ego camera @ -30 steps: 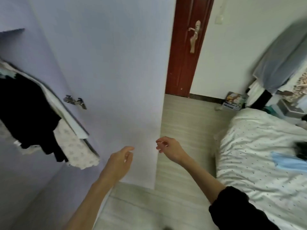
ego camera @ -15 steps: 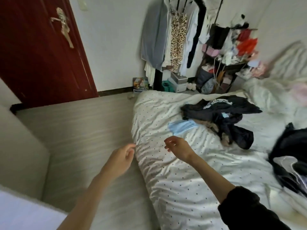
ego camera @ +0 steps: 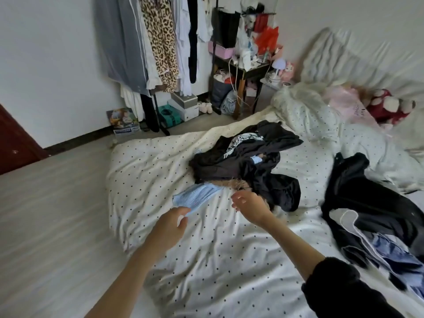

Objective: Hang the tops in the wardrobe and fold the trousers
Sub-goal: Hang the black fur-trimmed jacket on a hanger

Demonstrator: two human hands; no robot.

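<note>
Reaching out over the bed [ego camera: 229, 260], both hands hang above its white polka-dot cover with nothing in them. The left hand [ego camera: 168, 228] has its fingers loosely bent, its fingertips at the near corner of a light blue garment [ego camera: 197, 197] that lies flat on the cover; whether they touch it I cannot tell. The right hand [ego camera: 251, 206], its fingers relaxed and spread, is just beside the near edge of a heap of dark clothes [ego camera: 247, 161] in the middle of the bed, with a brown furry piece [ego camera: 234, 183] showing under the heap. Toward the right side of the bed lies a second pile of black and blue clothes [ego camera: 376, 216]. Past the heap, at the head of the bed, are a rumpled quilt and a red soft toy [ego camera: 390, 106]. Beyond the bed's far edge, a rail of hanging clothes [ego camera: 160, 42] stands against the wall beside a cluttered dark shelf [ego camera: 243, 65].
</note>
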